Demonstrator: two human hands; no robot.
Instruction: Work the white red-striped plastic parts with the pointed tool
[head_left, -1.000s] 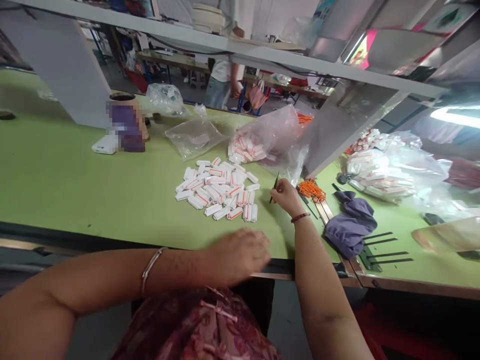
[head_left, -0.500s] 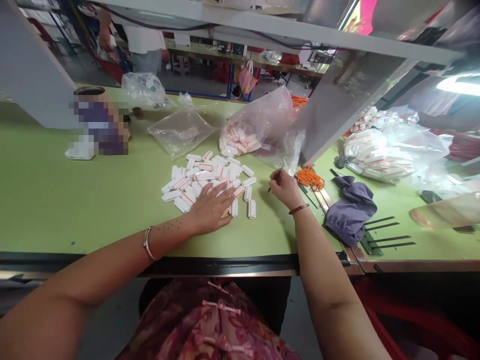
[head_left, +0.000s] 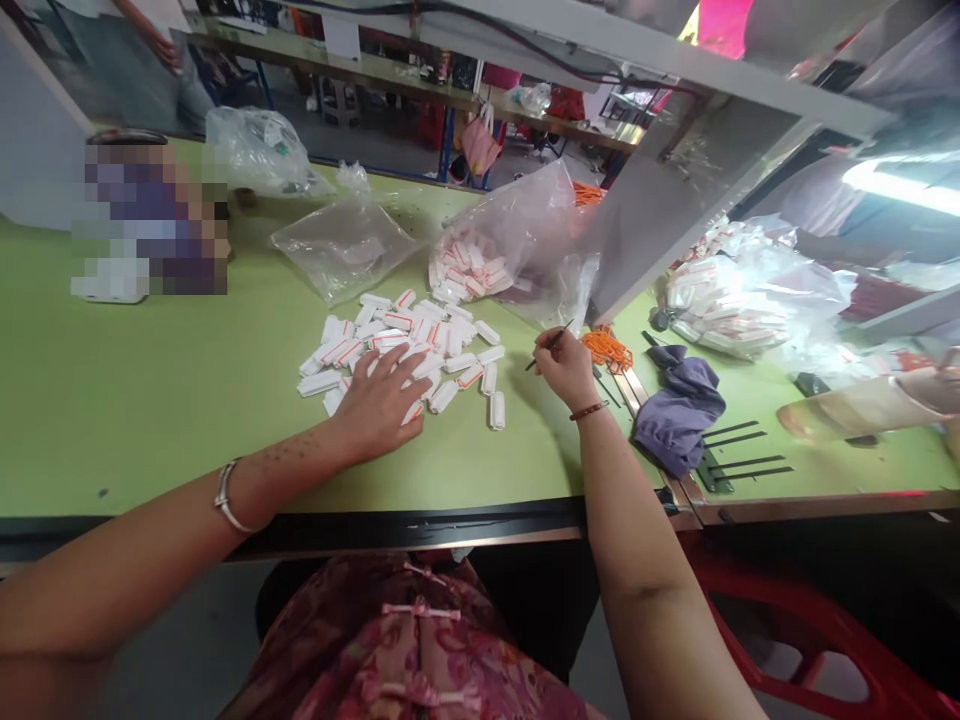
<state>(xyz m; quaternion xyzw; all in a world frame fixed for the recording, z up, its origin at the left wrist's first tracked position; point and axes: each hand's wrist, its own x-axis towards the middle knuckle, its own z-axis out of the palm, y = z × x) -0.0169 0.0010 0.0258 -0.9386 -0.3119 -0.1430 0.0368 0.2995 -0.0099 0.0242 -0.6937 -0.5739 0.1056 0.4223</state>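
Observation:
My left hand (head_left: 381,402) lies with fingers spread over the near side of a pile of small white plastic pieces (head_left: 442,335), some showing an orange strip. Whether a piece sits under its palm is hidden. To the right of the pile, my right hand (head_left: 564,368) pinches a thin dark stick (head_left: 551,346), which slants up to the right; its exact kind is not clear. A small heap of orange plastic parts (head_left: 609,349) lies just beyond that hand.
Behind the pile are a flat clear bag (head_left: 345,248) and an open bag of white pieces (head_left: 471,265). A purple cloth (head_left: 679,410) and dark strips (head_left: 746,463) lie at right, near a stuffed bag (head_left: 739,300). At far right, a co-worker's hand (head_left: 943,385) touches a pale cylinder (head_left: 847,408).
My left hand has slid left across the pile, uncovering pieces on its right side. My right hand keeps the dark stick pinched in nearly the same place. The whole view has shifted slightly.

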